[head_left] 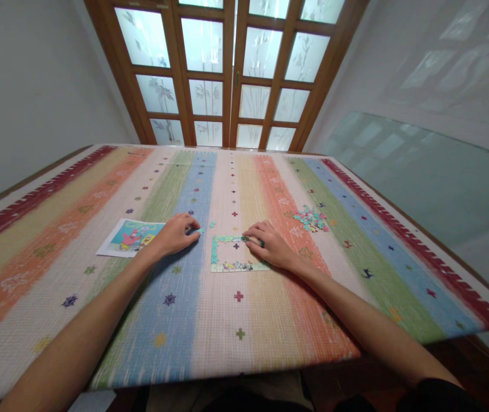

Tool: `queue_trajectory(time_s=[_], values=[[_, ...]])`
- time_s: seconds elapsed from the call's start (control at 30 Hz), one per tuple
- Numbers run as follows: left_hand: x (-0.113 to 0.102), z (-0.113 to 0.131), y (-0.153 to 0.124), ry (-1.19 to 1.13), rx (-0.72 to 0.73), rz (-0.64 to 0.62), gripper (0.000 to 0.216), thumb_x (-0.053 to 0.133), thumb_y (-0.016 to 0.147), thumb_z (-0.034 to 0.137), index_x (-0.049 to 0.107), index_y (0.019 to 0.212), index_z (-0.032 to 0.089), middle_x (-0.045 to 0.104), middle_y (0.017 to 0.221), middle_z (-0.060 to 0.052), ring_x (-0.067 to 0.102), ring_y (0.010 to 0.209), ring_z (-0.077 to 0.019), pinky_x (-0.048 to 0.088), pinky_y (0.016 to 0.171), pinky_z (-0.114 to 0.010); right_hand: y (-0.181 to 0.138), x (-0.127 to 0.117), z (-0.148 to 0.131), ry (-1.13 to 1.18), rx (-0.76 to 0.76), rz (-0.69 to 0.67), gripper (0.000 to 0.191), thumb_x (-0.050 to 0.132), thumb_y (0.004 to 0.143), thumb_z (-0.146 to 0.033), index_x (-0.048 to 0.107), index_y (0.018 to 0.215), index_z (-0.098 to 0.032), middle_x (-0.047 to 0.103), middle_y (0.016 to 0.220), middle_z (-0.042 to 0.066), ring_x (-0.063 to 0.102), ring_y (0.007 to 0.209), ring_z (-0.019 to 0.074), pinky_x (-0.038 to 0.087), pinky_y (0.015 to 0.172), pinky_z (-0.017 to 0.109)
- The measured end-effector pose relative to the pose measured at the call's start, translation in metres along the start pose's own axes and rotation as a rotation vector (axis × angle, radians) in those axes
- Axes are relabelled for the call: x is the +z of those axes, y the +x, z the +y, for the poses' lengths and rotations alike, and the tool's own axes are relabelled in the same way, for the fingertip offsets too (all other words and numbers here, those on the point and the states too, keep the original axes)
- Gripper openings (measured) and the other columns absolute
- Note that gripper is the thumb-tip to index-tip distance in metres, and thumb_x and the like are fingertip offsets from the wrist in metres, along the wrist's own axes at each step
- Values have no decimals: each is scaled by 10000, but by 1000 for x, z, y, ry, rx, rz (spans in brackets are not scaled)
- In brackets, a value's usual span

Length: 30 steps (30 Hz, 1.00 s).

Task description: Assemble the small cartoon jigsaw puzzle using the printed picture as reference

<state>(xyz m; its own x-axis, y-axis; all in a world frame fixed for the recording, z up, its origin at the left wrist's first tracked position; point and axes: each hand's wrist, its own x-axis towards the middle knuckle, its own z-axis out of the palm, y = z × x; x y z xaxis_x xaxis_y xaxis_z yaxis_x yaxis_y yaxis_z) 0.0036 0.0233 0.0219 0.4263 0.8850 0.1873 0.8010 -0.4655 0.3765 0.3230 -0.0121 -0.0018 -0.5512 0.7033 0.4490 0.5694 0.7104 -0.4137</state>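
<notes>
- Left fingers [190,220], of the left hand [175,234]: curled, tips at one small pale puzzle piece [202,231]; I cannot tell whether they pinch it or only touch it.
- Right fingers [254,230], of the right hand [272,245]: bent, at the upper right of the jigsaw border; I cannot tell whether they grasp a piece there.
- Jigsaw border [244,266], partly assembled: flat between the hands, middle open to the cloth; I find its right side largely hidden by the right hand.
- Loose piece [212,225], single: just above the border's upper left corner.
- Heap of pieces [310,218], mostly turquoise, some pink: beyond the right hand, apart from the border.
- Picture sheet [129,236], cartoon figures: left, partly behind the left hand.
- Tabletop [218,326], striped cloth: beneath everything listed.
- Wooden doors [229,74], frosted panes: beyond the far edge.
</notes>
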Motion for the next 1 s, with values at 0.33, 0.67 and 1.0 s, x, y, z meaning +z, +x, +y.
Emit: queue_trajectory(time_s=[0.33, 0.67, 1.0], values=[[0, 4, -1, -2, -17, 7, 215, 618, 816, 372, 700, 866, 179, 681, 894, -89, 622, 839, -249, 496, 850, -405, -1, -1, 2, 32, 51, 15, 223, 625, 912, -226, 673, 1128, -202, 720, 1048, 110, 610, 1005, 279, 487, 897, 457], [5, 3, -1, -44, -24, 26, 149, 625, 813, 329, 664, 851, 191, 677, 885, -79, 622, 840, -239, 498, 838, -396, 0, -2, 1, -11, -22, 18, 142, 598, 949, -256, 727, 974, -205, 727, 999, 95, 610, 948, 255, 464, 912, 455], [5, 3, -1, -28, -14, 23, 202, 613, 827, 363, 683, 870, 178, 672, 905, -95, 625, 836, -247, 499, 839, -404, 0, -1, -1, -61, -114, 25, 224, 557, 972, -255, 772, 941, -201, 767, 988, 85, 580, 897, 245, 483, 868, 436]])
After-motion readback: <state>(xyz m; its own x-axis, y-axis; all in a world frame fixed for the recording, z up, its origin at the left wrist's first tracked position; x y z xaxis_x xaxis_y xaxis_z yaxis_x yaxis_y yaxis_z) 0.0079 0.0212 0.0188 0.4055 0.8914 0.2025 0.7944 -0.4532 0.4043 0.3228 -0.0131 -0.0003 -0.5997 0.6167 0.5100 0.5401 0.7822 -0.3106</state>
